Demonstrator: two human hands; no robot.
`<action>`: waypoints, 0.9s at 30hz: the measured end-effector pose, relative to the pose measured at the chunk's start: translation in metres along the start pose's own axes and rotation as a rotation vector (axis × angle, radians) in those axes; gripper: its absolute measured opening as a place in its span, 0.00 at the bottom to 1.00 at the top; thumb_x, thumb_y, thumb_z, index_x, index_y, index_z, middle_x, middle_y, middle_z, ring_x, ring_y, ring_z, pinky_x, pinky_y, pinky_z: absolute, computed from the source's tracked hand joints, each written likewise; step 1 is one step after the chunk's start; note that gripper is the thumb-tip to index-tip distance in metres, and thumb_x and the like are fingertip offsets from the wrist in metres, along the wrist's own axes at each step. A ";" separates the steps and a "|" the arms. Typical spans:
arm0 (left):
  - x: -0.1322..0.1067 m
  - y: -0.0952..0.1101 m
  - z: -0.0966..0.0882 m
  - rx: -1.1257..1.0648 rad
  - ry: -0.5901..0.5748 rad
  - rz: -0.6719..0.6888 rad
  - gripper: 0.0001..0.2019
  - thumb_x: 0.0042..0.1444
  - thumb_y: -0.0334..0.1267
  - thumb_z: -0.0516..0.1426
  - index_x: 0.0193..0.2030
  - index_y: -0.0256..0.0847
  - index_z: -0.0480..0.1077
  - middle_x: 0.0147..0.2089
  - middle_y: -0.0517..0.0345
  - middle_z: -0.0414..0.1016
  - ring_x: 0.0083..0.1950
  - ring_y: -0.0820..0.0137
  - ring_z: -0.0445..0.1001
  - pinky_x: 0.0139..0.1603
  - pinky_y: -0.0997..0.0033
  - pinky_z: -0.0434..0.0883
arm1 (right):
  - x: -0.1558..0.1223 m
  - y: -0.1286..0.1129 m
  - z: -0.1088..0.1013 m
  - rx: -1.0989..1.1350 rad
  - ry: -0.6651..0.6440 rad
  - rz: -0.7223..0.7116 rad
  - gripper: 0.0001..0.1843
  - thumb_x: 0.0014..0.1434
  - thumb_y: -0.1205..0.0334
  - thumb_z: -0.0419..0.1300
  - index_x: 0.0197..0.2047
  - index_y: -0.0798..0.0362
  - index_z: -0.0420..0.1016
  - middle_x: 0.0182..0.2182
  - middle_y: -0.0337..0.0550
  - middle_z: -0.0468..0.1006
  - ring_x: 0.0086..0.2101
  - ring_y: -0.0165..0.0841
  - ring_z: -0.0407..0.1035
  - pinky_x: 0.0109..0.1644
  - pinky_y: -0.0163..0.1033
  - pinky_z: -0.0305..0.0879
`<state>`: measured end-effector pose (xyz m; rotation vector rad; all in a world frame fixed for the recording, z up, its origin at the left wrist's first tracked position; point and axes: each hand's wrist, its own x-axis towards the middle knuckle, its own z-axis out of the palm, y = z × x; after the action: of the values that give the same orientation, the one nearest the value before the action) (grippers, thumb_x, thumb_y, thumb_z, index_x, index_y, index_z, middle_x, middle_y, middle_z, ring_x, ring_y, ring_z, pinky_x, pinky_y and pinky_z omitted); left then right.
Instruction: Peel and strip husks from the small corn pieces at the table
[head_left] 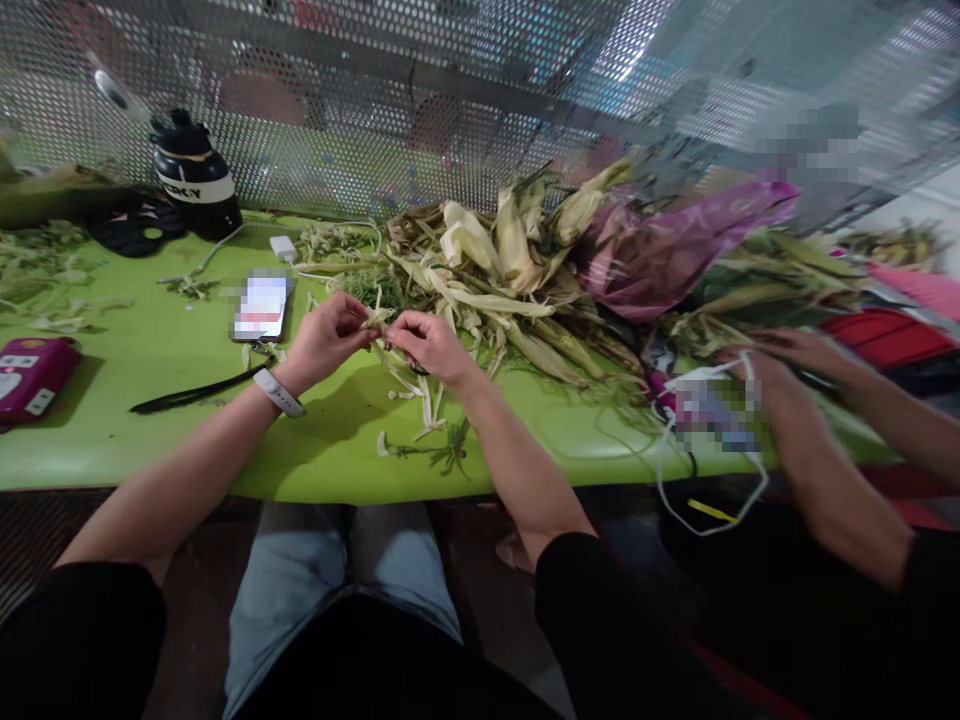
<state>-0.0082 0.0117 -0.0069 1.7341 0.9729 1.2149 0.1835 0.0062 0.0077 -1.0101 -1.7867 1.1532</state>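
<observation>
Over the green tabletop, my left hand and my right hand meet, fingers pinched. Between their fingertips is a narrow pale-green strip of corn husk; its lower part is hidden by my fingers. A white band circles my left wrist. Cut pale husk strips lie below my right hand. Closer to the table's front edge lies a small green spiky bundle with a pale end. Just behind my hands are fine green shreds and a big heap of corn husks.
Left of my hands lie a lit phone, a black strap and a magenta power socket. A black bottle stands behind. Right are a pink plastic bag and another person's hands near a white cord.
</observation>
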 end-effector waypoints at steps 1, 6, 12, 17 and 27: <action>-0.001 0.001 0.001 0.012 -0.011 0.004 0.16 0.49 0.39 0.66 0.38 0.40 0.64 0.26 0.62 0.73 0.29 0.73 0.75 0.30 0.75 0.71 | 0.001 0.001 0.001 0.019 0.009 -0.009 0.21 0.54 0.43 0.63 0.28 0.53 0.68 0.17 0.31 0.63 0.18 0.23 0.55 0.20 0.31 0.52; -0.003 0.002 0.003 0.006 -0.076 0.005 0.14 0.50 0.39 0.65 0.37 0.41 0.63 0.25 0.61 0.73 0.28 0.72 0.74 0.28 0.74 0.69 | 0.006 0.007 0.006 0.135 0.176 -0.021 0.29 0.43 0.38 0.69 0.36 0.49 0.63 0.25 0.32 0.69 0.20 0.25 0.64 0.22 0.32 0.62; -0.004 0.004 0.003 0.163 -0.184 0.057 0.11 0.52 0.40 0.63 0.41 0.40 0.71 0.24 0.62 0.72 0.25 0.73 0.69 0.27 0.74 0.66 | 0.001 0.005 0.007 0.001 0.120 -0.012 0.26 0.53 0.38 0.62 0.44 0.50 0.71 0.27 0.35 0.71 0.23 0.27 0.66 0.27 0.34 0.64; -0.003 0.008 0.000 0.247 -0.268 0.087 0.08 0.54 0.41 0.62 0.31 0.38 0.74 0.23 0.60 0.71 0.24 0.75 0.66 0.26 0.74 0.63 | 0.000 0.006 0.007 -0.195 0.294 -0.151 0.16 0.54 0.47 0.65 0.32 0.52 0.79 0.29 0.40 0.72 0.31 0.30 0.66 0.38 0.38 0.65; -0.005 0.016 0.010 0.175 -0.742 0.028 0.14 0.60 0.44 0.56 0.31 0.36 0.73 0.25 0.57 0.73 0.27 0.74 0.71 0.30 0.75 0.67 | 0.009 0.013 0.005 0.164 0.178 -0.101 0.14 0.50 0.52 0.68 0.33 0.54 0.79 0.30 0.38 0.78 0.32 0.28 0.69 0.40 0.36 0.67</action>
<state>0.0027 -0.0011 0.0034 2.1037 0.6075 0.4213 0.1779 0.0167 -0.0048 -0.8869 -1.5584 1.0927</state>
